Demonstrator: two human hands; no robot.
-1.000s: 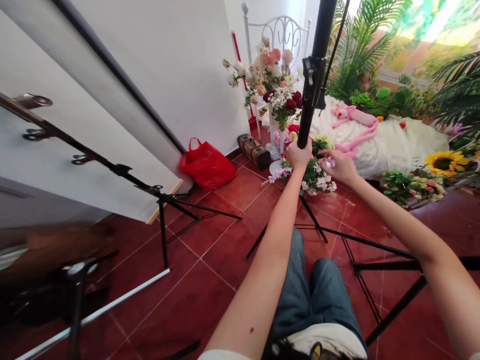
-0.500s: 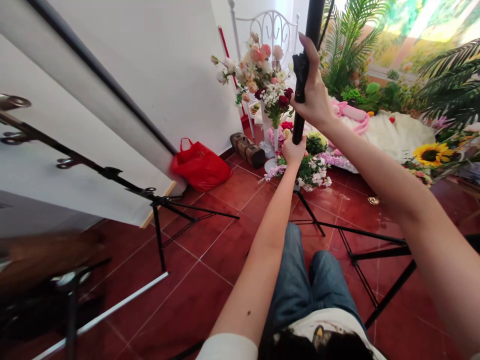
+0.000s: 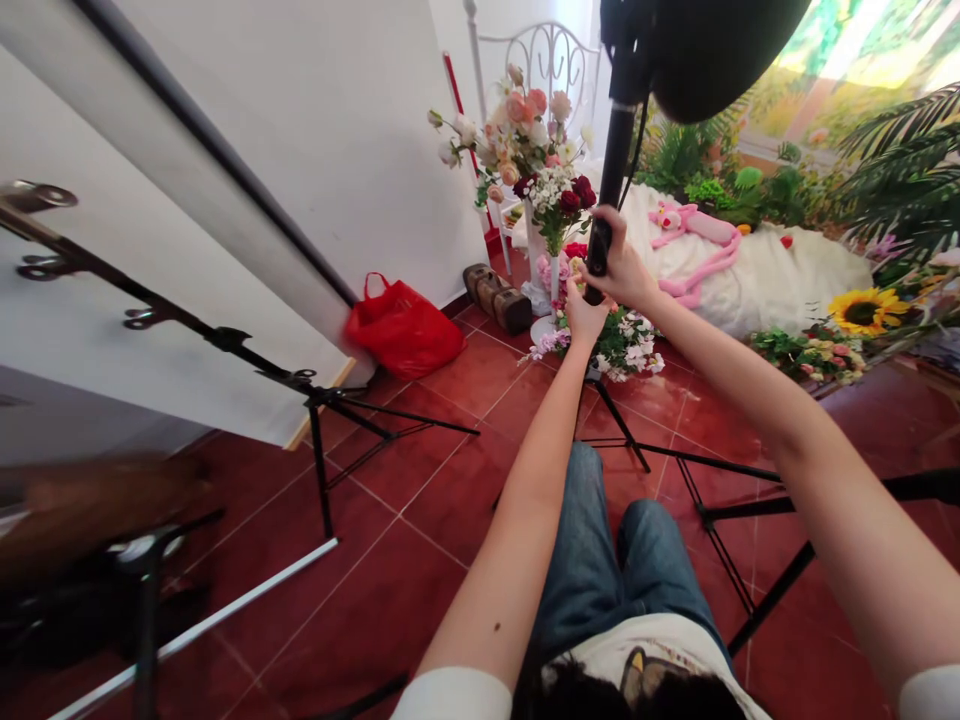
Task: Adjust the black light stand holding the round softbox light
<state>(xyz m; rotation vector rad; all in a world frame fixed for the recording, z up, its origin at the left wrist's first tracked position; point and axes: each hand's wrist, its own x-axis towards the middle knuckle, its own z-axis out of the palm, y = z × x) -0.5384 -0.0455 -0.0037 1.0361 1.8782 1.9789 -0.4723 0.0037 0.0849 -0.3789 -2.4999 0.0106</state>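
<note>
A black light stand (image 3: 616, 150) rises in front of me, with a dark rounded lamp head (image 3: 720, 50) on top and a thin cable beside the pole. My left hand (image 3: 587, 315) is closed round the lower part of the pole. Just above it, my right hand (image 3: 624, 262) grips the pole at a black clamp collar, so the two hands nearly touch. The stand's legs (image 3: 622, 430) spread on the floor below, partly behind my left forearm and knees.
At left, another black stand (image 3: 330, 395) stands by a slanted backdrop roll. A red bag (image 3: 405, 325) and a small brown chest (image 3: 495, 298) lie near the wall. Artificial flowers (image 3: 525, 130) are ahead. A pink plush toy (image 3: 705, 230) lies on white cloth (image 3: 795, 280). More tripod legs (image 3: 795, 570) spread at right.
My right hand has slid down with the upper pole and collar, close to my left hand. The lamp head has come down into view at the top. My left hand has hardly moved.
</note>
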